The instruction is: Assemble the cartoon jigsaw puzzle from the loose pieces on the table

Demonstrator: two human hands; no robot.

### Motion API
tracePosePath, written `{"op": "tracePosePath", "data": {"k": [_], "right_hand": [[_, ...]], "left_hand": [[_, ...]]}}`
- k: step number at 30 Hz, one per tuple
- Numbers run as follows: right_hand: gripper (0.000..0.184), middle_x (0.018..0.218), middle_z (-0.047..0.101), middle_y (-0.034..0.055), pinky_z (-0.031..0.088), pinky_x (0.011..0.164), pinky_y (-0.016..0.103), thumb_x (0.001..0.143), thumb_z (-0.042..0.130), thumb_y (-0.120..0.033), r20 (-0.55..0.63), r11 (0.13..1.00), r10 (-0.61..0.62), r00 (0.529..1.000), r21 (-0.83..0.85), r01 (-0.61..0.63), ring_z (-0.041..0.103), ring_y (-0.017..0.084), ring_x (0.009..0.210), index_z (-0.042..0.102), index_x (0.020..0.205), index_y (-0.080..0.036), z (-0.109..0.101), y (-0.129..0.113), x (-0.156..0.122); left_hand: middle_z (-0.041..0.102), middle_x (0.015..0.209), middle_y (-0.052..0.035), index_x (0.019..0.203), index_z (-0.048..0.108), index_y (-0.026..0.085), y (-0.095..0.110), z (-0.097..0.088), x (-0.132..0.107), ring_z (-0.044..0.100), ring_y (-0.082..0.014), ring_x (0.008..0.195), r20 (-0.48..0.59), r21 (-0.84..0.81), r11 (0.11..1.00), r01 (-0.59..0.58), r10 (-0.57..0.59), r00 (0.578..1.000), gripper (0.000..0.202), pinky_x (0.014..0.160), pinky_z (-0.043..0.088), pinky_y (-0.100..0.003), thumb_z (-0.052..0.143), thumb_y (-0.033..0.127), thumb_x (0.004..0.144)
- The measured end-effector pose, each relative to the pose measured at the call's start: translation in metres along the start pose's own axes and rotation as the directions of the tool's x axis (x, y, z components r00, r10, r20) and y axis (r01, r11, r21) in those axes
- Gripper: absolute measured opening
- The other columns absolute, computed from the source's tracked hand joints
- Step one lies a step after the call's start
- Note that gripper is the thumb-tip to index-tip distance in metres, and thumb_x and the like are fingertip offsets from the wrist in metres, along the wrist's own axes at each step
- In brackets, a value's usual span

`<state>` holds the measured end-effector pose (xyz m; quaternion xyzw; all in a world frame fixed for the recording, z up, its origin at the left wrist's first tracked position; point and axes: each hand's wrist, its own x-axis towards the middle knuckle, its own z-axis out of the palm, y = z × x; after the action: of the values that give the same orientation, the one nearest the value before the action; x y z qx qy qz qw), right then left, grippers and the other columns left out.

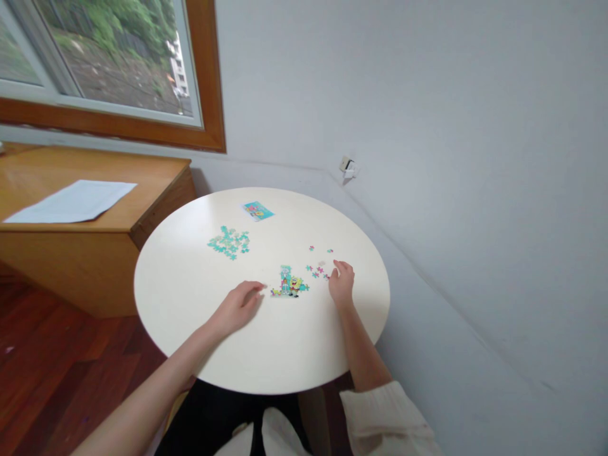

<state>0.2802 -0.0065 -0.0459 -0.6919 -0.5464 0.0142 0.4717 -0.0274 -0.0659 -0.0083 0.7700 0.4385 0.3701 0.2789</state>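
Note:
A partly joined jigsaw puzzle (287,285) with a yellow cartoon figure lies flat near the middle of the round white table. Just left of it, my left hand (241,305) rests low over the tabletop, thumb and forefinger apart, with nothing visible between them. To the right of the puzzle, my right hand (342,282) is beside several loose pink and teal puzzle pieces (317,272). Its fingers are bent and slightly apart, and I see nothing held in them. A larger pile of teal pieces (230,242) is spread farther back on the left.
A small picture card (257,211) lies toward the far side of the white table (256,354). On the left stands a wooden desk (156,190) with a white paper sheet (76,201). The wall, with a socket and plug (349,168), runs close along the right.

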Motion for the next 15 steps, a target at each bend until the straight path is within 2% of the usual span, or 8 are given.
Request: {"op": "tracePosePath", "data": {"k": [3, 6, 11, 15], "right_hand": [[0.039, 0.105, 0.059, 0.0148, 0.037, 0.098, 0.047, 0.077, 0.039, -0.017, 0.036, 1.000, -0.014, 0.999, -0.003, 0.014, 0.051, 0.026, 0.105, 0.067, 0.105, -0.016, -0.001, 0.006, 0.005], [0.033, 0.100, 0.062, 0.0123, 0.041, 0.094, 0.042, 0.078, 0.044, -0.021, 0.128, 0.999, -0.044, 0.991, -0.009, 0.046, 0.055, 0.024, 0.099, 0.070, 0.099, -0.018, 0.000, 0.008, 0.012], [0.024, 0.098, 0.063, 0.0073, 0.044, 0.088, 0.039, 0.074, 0.056, -0.024, 0.287, 0.994, -0.092, 0.953, -0.025, 0.103, 0.058, 0.022, 0.091, 0.073, 0.092, -0.024, 0.000, 0.009, 0.026], [0.018, 0.095, 0.065, 0.0066, 0.044, 0.086, 0.038, 0.076, 0.057, -0.025, 0.370, 0.988, -0.138, 0.919, -0.011, 0.153, 0.058, 0.021, 0.088, 0.074, 0.084, -0.024, -0.002, 0.005, 0.037]], "left_hand": [[0.066, 0.102, -0.0086, 0.103, 0.058, 0.019, 0.001, 0.000, 0.000, 0.062, -0.0208, 0.096, -0.006, 0.001, 1.000, -0.009, 0.009, 1.000, 0.026, 0.087, 0.049, -0.037, 0.045, 0.034, 0.086], [0.065, 0.101, -0.0086, 0.103, 0.058, 0.018, 0.000, 0.000, 0.000, 0.062, -0.0209, 0.095, -0.009, 0.003, 1.000, -0.014, 0.014, 1.000, 0.027, 0.086, 0.050, -0.037, 0.044, 0.034, 0.086], [0.065, 0.100, -0.0081, 0.102, 0.058, 0.019, -0.001, 0.000, 0.000, 0.062, -0.0203, 0.093, 0.001, 0.007, 1.000, -0.013, 0.013, 1.000, 0.026, 0.085, 0.050, -0.036, 0.045, 0.034, 0.086], [0.065, 0.099, -0.0076, 0.101, 0.059, 0.020, 0.002, -0.001, 0.001, 0.062, -0.0201, 0.092, 0.002, 0.015, 1.000, -0.010, 0.010, 1.000, 0.025, 0.083, 0.050, -0.035, 0.044, 0.034, 0.086]]}}
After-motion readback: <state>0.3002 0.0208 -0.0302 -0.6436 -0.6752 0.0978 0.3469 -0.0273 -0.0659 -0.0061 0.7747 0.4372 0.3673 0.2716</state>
